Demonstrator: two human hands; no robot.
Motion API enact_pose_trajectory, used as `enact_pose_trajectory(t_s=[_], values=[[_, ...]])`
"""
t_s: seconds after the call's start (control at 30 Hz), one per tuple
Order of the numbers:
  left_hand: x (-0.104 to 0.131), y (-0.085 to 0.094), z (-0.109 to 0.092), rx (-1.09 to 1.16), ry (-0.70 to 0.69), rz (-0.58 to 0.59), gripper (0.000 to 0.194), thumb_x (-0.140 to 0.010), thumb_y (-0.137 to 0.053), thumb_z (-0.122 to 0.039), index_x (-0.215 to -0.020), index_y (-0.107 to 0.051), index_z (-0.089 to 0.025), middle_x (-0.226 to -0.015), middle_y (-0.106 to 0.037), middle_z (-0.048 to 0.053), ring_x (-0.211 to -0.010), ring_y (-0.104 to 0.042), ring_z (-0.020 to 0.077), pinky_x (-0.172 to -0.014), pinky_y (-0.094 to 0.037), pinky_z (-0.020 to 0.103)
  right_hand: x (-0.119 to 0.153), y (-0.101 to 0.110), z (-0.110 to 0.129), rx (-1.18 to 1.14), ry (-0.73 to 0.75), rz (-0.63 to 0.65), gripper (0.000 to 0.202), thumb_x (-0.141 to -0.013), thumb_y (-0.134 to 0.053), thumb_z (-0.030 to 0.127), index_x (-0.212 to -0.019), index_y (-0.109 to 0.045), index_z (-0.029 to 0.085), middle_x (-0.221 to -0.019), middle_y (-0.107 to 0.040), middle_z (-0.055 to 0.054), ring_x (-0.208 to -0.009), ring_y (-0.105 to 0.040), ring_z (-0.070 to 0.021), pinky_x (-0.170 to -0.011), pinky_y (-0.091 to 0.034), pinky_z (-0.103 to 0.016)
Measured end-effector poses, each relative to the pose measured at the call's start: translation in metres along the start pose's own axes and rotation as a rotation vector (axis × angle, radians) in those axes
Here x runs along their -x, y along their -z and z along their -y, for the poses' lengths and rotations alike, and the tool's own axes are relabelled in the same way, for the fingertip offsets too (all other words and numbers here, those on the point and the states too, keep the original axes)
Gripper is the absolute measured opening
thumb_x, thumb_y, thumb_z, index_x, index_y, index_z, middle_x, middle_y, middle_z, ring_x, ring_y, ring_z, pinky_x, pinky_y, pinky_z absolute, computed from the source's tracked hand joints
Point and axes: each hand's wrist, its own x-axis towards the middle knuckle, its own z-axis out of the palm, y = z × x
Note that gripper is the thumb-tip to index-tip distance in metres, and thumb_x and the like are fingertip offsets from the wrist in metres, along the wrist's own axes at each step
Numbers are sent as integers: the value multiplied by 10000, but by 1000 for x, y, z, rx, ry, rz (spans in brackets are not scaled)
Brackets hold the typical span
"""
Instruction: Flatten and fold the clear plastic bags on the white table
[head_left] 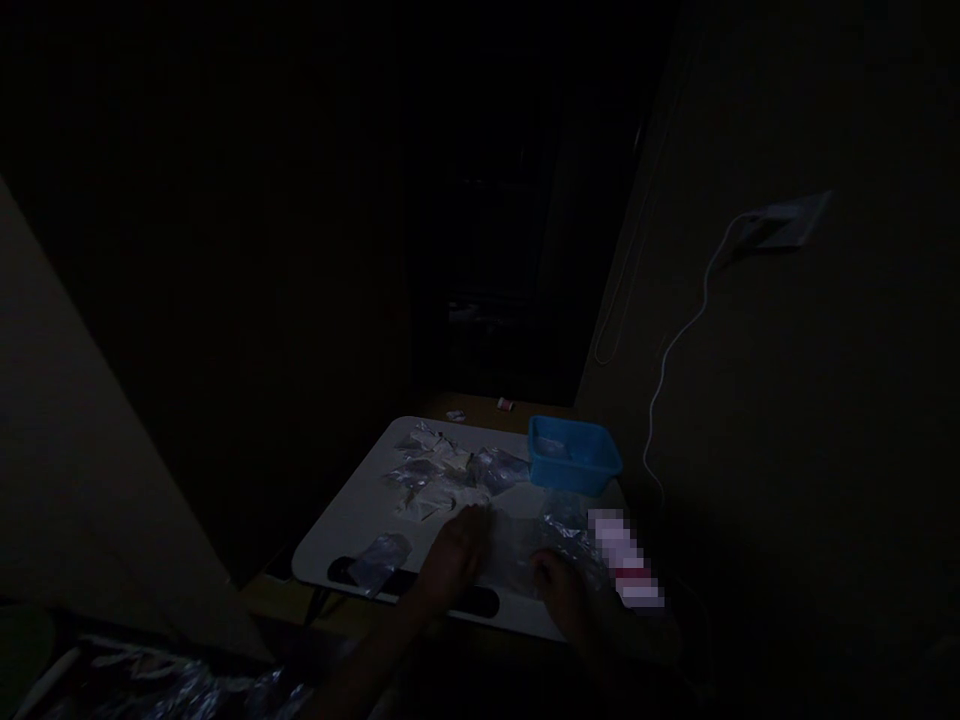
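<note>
In dim light, a clear plastic bag stretches between my two hands over the white table. My left hand has its fingers bent closed at the bag's left edge; the fingertips are hard to see. At the right edge of the bag, my right hand is curled with thumb and finger pinched together on it. Just beyond my left hand lie several crumpled plastic packets, some with pale contents. Another flat clear packet rests at the table's front left. Shiny clear plastic lies beyond my right hand.
A blue plastic basket stands at the back right of the white folding table, with something clear inside. A blurred-out pinkish-white item lies on the right. A white cable hangs from a wall socket.
</note>
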Motion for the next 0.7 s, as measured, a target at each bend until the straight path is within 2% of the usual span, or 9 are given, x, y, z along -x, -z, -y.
enact_pose_trajectory(t_s=[0.1, 0.2, 0.33, 0.53, 0.7], values=[[11, -11, -23, -91, -126, 115, 538, -855, -334, -273, -1346, -147, -161, -1388, -201, 78, -1261, -195, 201, -1012, -244, 381, 0, 0, 2, 6, -7, 1, 269, -670, -358, 133, -705, -618, 188, -748, -652, -46, -698, -581, -153, -654, -430, -223], [21, -22, -32, -186, -103, 133, 554, -884, -252, -388, -1339, -155, -88, -1381, -178, 138, -1268, -151, 234, -1007, -230, 400, 0, 0, 1, -3, 6, -22, 274, -665, -364, 135, -729, -626, 182, -775, -656, -55, -720, -584, -160, -678, -432, -235], [26, -27, -27, -289, -74, 127, 564, -887, -187, -436, -1319, -234, -77, -1364, -227, 147, -1260, -174, 239, -1013, -201, 394, 0, -1, -2, -29, 15, -31, 270, -678, -359, 139, -726, -622, 173, -782, -655, -61, -734, -585, -156, -692, -432, -231], [27, -24, -22, -343, 60, 138, 552, -880, -184, -432, -1285, -330, -86, -1331, -308, 148, -1239, -248, 250, -989, -216, 417, -3, -3, -9, -13, 0, 4, 253, -663, -378, 133, -734, -617, 181, -768, -652, -38, -701, -579, -148, -637, -432, -216], [23, -26, -21, -364, 116, 174, 525, -856, -248, -376, -1289, -322, -88, -1337, -297, 154, -1242, -236, 267, -979, -198, 459, -8, 16, -3, 114, -20, 15, 266, -708, -356, 156, -736, -620, 177, -747, -653, -42, -686, -588, -150, -624, -415, -221]])
